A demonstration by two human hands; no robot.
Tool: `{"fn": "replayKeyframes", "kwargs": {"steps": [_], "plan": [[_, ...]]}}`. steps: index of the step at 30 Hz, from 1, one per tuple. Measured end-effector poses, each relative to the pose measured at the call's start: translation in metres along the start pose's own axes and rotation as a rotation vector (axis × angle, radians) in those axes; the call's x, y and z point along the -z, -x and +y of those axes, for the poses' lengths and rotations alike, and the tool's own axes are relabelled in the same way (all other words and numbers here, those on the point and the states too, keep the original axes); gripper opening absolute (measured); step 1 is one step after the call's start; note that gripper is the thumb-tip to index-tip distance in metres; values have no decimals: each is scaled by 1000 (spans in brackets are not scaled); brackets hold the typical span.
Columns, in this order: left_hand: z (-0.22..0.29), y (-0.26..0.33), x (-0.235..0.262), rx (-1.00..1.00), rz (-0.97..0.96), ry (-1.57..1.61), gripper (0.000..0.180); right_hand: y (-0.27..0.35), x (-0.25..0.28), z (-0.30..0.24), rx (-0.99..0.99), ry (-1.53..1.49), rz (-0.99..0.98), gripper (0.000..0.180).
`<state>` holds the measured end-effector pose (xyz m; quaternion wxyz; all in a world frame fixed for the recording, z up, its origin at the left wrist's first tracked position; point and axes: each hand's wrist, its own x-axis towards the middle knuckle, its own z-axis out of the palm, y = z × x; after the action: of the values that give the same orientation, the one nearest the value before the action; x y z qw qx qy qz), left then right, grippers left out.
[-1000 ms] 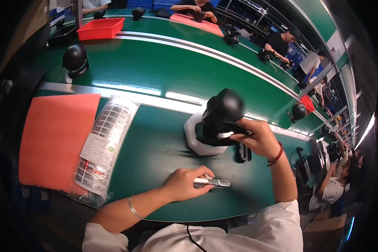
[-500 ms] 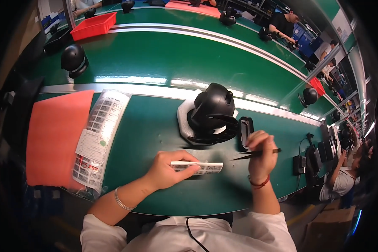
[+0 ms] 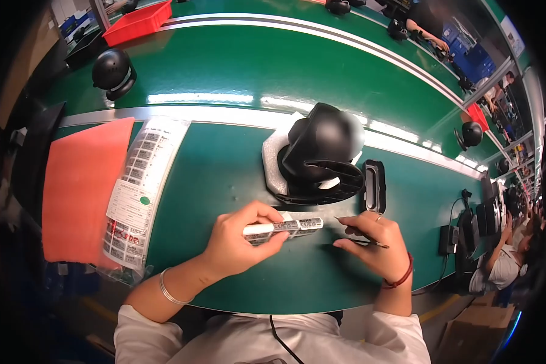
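My left hand is closed around a curled sheet of labels, white with grey printed rows, held above the green table. Facing it, my right hand grips dark, slim tweezers, their pointed end turned toward the labels but apart from them. Just beyond both hands, a rounded black device lies tilted on a pale foam pad, its open ring-shaped base toward me. To its right is a small oblong black part with a hollow middle.
At left, an orange-red sheet lies beside a clear bag of label sheets. Beyond a metal rail runs a green belt carrying another black device. A red bin stands farther back. A black adapter with a cable is at right.
My right hand has come down and turned, bringing the tweezers nearer the labels. My left hand has tilted the label sheet, which now shows its curled printed face. The whole view has shifted slightly.
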<state>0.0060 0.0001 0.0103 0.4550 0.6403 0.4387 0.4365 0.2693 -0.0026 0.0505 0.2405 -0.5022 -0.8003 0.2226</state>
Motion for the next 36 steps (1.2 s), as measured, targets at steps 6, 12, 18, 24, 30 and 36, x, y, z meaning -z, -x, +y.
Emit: {"fn": "replayKeyframes", "kwargs": {"steps": [6,12,18,24,30,36], "plan": [[-4,-1,-4,-116,59,-169,24,8,17,2,110,1,-149,32],[-7,2,-8,-153,90,-179,25,3,15,-19,267,-90,130,33],[-8,4,-12,-127,52,-161,29,-1,-12,-25,402,-147,160,28],[-10,3,-12,-178,46,-200,38,-4,-17,-22,390,-225,145,21],[-10,-1,-10,-289,-26,-282,67,-3,-13,-20,417,-190,282,22],[-16,-4,-7,-205,10,-341,78,-8,-24,-12,503,81,329,25]]}}
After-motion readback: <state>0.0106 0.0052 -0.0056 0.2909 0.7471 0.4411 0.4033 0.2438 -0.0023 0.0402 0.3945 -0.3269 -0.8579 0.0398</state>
